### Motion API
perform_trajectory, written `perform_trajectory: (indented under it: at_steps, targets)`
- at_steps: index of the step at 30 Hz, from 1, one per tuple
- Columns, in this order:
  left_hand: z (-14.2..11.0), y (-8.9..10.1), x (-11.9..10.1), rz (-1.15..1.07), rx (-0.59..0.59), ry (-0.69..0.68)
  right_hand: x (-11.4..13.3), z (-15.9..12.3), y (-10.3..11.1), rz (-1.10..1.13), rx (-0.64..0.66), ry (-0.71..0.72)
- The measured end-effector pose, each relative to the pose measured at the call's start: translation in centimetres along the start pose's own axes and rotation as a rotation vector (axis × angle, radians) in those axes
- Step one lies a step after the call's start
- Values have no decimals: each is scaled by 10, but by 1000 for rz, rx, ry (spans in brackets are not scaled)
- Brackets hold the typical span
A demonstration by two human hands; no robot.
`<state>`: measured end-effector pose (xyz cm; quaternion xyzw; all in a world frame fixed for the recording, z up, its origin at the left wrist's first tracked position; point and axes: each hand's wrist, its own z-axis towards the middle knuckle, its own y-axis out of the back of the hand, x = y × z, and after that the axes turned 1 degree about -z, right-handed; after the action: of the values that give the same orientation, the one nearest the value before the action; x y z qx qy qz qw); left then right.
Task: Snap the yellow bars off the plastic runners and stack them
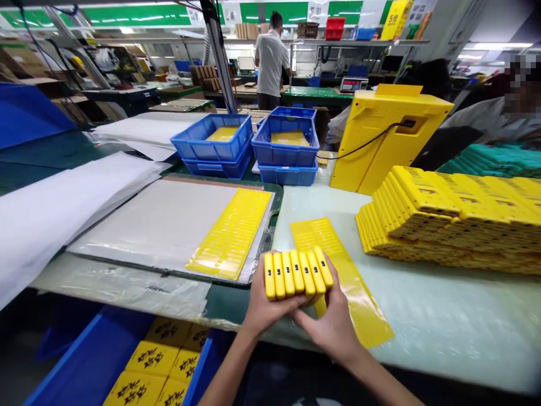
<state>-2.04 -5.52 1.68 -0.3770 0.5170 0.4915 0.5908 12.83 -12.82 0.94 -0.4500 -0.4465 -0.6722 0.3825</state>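
Between my left hand [264,310] and my right hand [332,324] I grip a row of several slim yellow cases [292,275], standing side by side with small black marks on their ends. My left fingers wrap the left side and my right fingers the right side, thumbs near each other at the front. The rightmost cases tilt a little. Beneath my right hand lies a yellow plastic sheet [359,299] on the pale table. Left of my hands, another yellow sheet [234,231] with rows of strips rests on a grey-white stack of sheets [147,220].
Stacked yellow cases [439,217] stand at the right, before a large yellow box [380,141] with a black cable. Blue bins [211,149] sit at the back. White sheets [71,197] lie left. A blue crate [80,361] below the table edge holds yellow boxes. A person [273,62] stands far back.
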Motion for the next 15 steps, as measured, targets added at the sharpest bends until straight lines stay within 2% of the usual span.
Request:
perform_trajectory:
  at_steps: [2,5,7,9,11,13,15]
  targets:
    - [-17,-25,1,79,-248,-25,-3,27,9,127,122,15]
    - [-34,-63,4,138,-598,-50,-4,66,20,326,372,25]
    - [-41,-79,4,143,-667,-83,-4,83,20,424,466,-5]
    - [-48,-82,3,100,-562,-117,-4,91,14,496,424,-44]
    - [-56,-72,4,17,-375,-117,-6,93,6,540,303,-91]
    - [-60,-52,6,-65,-197,-60,-10,92,1,551,192,-135]
    - [-53,-27,9,-91,-63,3,-14,89,-3,537,130,-164]
